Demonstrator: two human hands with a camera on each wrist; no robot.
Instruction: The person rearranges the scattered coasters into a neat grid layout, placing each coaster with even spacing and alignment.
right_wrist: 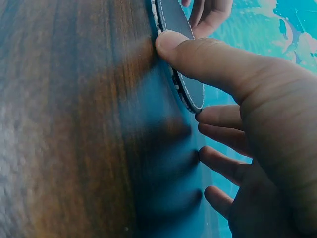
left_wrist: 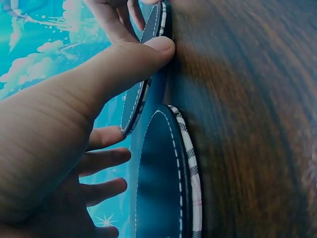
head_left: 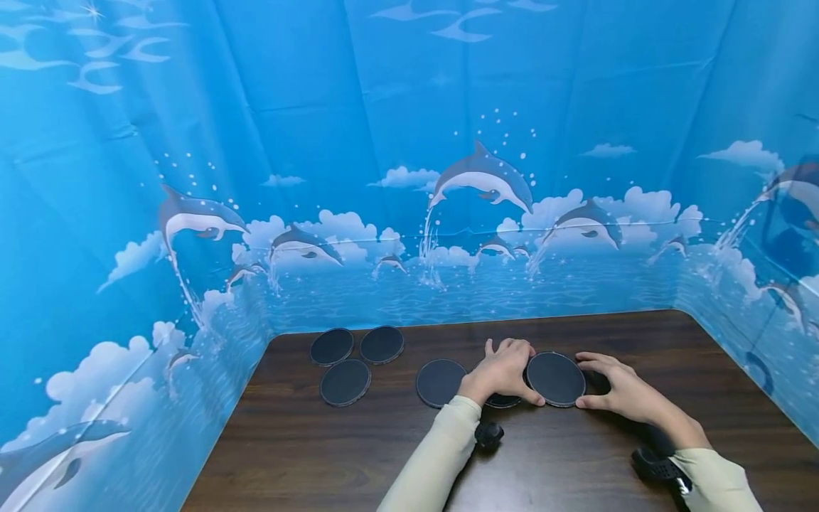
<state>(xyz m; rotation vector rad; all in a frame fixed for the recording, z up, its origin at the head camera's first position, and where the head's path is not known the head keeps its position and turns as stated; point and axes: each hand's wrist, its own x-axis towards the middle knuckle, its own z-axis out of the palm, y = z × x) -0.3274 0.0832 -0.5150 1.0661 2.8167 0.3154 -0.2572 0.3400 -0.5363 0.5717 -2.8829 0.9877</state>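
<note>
Left hand and right hand grip the stitched round black coaster by opposite edges. Apparent step: positioning it; next move likely calls for even release.

On the dark brown wood-grain surface, three flat, round black discs cluster near the far left corner. Nearer the right edge, the left hand and right hand hold a matching black disc between them. The left hand partly covers a neighbouring disc, beside another disc.
</note>
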